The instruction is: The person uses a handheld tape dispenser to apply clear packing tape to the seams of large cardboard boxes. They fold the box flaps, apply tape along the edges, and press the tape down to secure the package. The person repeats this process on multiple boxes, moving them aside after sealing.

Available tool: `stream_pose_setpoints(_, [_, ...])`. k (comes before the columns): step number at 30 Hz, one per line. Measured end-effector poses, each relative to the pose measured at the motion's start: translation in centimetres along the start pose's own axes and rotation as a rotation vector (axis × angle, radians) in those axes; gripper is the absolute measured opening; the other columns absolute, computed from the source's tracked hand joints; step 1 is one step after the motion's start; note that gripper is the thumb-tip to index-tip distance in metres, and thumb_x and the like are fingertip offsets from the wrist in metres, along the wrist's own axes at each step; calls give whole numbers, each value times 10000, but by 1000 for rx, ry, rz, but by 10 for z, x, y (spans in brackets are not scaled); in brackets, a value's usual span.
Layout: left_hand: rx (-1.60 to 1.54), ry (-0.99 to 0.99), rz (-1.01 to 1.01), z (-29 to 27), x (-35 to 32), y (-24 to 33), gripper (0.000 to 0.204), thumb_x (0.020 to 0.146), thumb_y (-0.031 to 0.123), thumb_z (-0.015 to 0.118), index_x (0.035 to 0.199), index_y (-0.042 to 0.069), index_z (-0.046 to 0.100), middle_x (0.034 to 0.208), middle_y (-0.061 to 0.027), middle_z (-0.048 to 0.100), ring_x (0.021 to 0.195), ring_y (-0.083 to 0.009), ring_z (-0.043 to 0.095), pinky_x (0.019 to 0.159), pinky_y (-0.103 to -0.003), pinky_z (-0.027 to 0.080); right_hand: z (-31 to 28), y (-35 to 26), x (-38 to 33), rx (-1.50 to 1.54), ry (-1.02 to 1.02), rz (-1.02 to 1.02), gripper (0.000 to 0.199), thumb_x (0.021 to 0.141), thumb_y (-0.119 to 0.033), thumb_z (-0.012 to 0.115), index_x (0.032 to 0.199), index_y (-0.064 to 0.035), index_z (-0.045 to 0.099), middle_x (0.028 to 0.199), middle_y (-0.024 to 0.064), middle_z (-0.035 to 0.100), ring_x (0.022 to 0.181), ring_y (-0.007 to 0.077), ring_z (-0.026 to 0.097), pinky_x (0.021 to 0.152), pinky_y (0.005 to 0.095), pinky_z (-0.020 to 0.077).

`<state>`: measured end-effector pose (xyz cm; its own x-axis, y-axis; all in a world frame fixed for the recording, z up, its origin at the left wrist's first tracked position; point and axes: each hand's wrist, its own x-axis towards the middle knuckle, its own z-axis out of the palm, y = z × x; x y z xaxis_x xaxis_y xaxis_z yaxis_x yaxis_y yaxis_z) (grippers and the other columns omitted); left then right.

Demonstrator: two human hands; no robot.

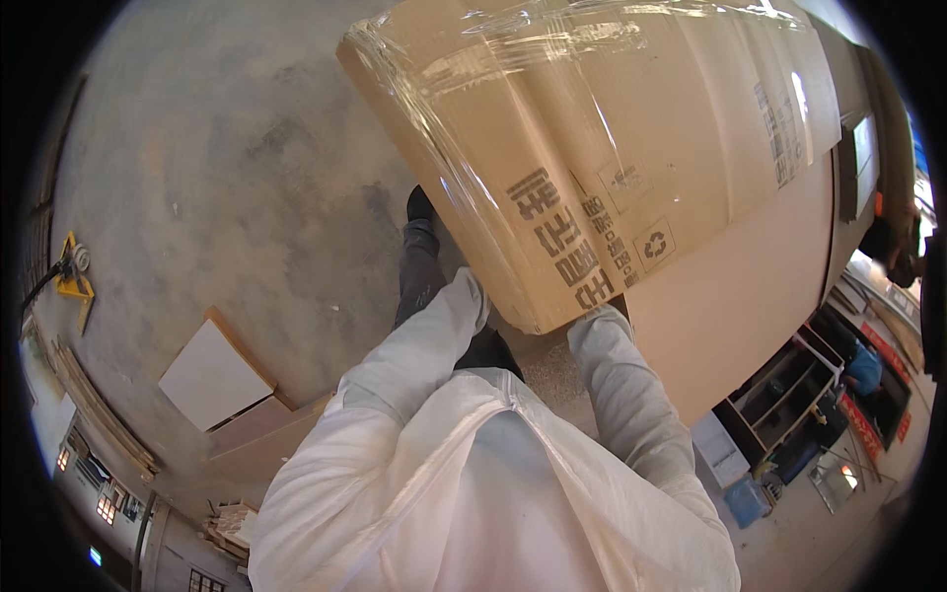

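Seen from above, looking down over a pale jacket (493, 493): large brown cardboard box (612, 138), wrapped in clear plastic film, carried tilted in front of the chest, well above a grey concrete floor (217, 178). Both sleeves reaching up under its near bottom edge. Left hand and right hand hidden beneath the box, so finger spread impossible to tell; probably pressed against the underside. Flat white board (209, 375) lying on the floor to the left.

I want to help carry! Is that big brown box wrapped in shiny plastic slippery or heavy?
Probably slippery: clear plastic film covers the cardboard box. Likely bulky and awkward, maybe heavy: both sleeved arms reach under its near end, hands hidden. It looks stiff, keeping straight edges.
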<state>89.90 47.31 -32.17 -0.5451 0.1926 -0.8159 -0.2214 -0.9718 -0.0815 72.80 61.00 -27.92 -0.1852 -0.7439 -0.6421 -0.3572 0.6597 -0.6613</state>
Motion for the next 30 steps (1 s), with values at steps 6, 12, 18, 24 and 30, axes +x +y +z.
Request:
stream_pose_setpoints(6, [70, 130, 201, -44, 25, 144, 439, 979, 324, 545, 1294, 20, 564, 1135, -199, 664, 973, -345, 683, 753, -475, 590, -21, -60, -14, -62, 13, 152, 306, 916, 28, 564, 1214, -32, 594, 1126, 143, 646, 1056, 236, 643, 912, 349, 511])
stream_pose_setpoints(12, [390, 318, 800, -36, -92, 472, 415, 985, 321, 550, 1251, 6, 588, 1068, -173, 695, 903, -338, 708, 695, -501, 609, -40, -106, -96, 25, 294, 287, 220, 927, 25, 529, 1104, -12, 653, 982, 122, 699, 957, 236, 682, 868, 350, 527])
stream_pose_setpoints(18, [1225, 424, 2012, 81, -315, 484, 137, 870, -50, 637, 961, 48, 604, 828, -65, 705, 693, -190, 697, 594, -302, 545, -101, -200, -114, -61, 993, 159, 200, 941, 46, 480, 974, 16, 676, 819, 89, 703, 803, 191, 680, 759, 316, 540])
stream_pose_setpoints(24, [1522, 675, 2100, 132, -324, 290, 364, 814, 76, 708, 1155, 50, 584, 1090, -162, 657, 999, -352, 658, 808, -396, 559, -163, -384, -21, 520, 430, -404, 450, 1039, -187, 467, 1439, 17, 438, 1066, 109, 682, 1052, 186, 618, 1001, 322, 450])
stream_pose_setpoints(30, [1331, 682, 1844, 149, -317, 227, 360, 842, 10, 574, 1198, 18, 523, 1134, -218, 612, 1113, -392, 576, 984, -415, 473, -123, -458, 78, 589, 195, -291, 426, 976, -279, 594, 1314, -19, 613, 1212, 146, 681, 1125, 225, 640, 980, 323, 482])
